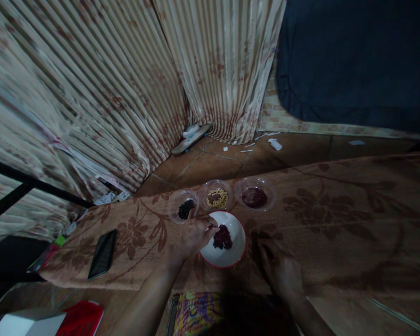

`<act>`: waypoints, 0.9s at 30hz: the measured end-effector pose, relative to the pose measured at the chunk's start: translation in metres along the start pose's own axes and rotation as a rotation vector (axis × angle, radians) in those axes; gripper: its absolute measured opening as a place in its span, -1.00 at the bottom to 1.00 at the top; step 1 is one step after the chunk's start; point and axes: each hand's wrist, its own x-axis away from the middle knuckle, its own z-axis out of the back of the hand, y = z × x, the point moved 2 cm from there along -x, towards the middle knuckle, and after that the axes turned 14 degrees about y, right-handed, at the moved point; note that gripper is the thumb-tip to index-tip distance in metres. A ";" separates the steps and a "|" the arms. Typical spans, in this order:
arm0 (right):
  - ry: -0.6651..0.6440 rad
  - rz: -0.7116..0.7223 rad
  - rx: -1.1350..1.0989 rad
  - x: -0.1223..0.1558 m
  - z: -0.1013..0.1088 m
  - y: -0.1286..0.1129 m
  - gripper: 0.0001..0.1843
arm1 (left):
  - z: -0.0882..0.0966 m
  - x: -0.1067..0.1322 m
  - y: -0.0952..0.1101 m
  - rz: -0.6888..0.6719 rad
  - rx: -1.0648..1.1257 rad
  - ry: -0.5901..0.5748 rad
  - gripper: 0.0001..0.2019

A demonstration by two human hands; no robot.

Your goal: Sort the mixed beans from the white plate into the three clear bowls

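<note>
A white bowl with a red rim [240,259] stands on the cloth and holds a heap of dark red and black beans [223,237]. My left hand [195,235] reaches over the bowl's left side, thumb and fingertips pinched above the beans; whatever is between them is too small to make out. To the right of the bowl, my right hand [282,267] rests on the cloth, loosely curled, with nothing visible in it. Behind the bowl are three clear plastic bowls: one with black beans [186,209], one with yellow beans [217,199], one with dark red beans [254,197].
A brown floral cloth [336,242] covers the long surface. A dark phone [102,254] lies at the left. Beyond are a striped curtain [126,84], a slipper-like object [192,138], and white scraps [275,144] on the tiled floor. A red item [81,318] shows lower left.
</note>
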 end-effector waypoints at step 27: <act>0.042 0.026 0.014 -0.001 0.000 -0.004 -0.74 | 0.024 -0.035 0.007 0.236 0.322 0.383 -0.74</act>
